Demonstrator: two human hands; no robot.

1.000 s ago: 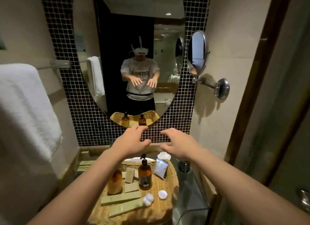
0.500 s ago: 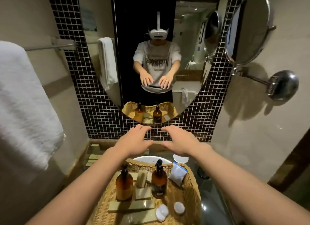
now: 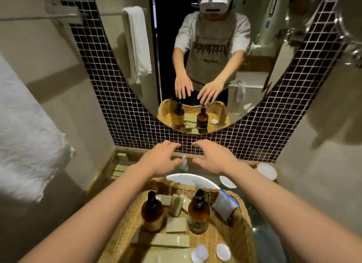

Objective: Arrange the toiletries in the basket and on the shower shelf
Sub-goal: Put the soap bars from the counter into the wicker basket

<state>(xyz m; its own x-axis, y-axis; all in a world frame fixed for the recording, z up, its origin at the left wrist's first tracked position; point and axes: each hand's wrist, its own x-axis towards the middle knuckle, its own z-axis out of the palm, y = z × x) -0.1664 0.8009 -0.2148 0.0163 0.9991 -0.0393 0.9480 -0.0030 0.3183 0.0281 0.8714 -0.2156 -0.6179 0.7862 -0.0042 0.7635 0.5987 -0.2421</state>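
Since a second ago the view has been tilted down and brought nearer, so the wicker basket is now seen almost whole beneath both forearms. The left hand and right hand are held as before, spread and empty above the far rim; neither grip is closed on anything.

Inside the basket two amber pump bottles are stood upright, with pale soap bars laid between and in front of them, a white sachet leaned against the right wall, and small round white lids near the front. Further soap bars are stacked on the ledge at left.

Nothing has been picked up yet; the arranging is judged barely begun, and a first item is probably being chosen.
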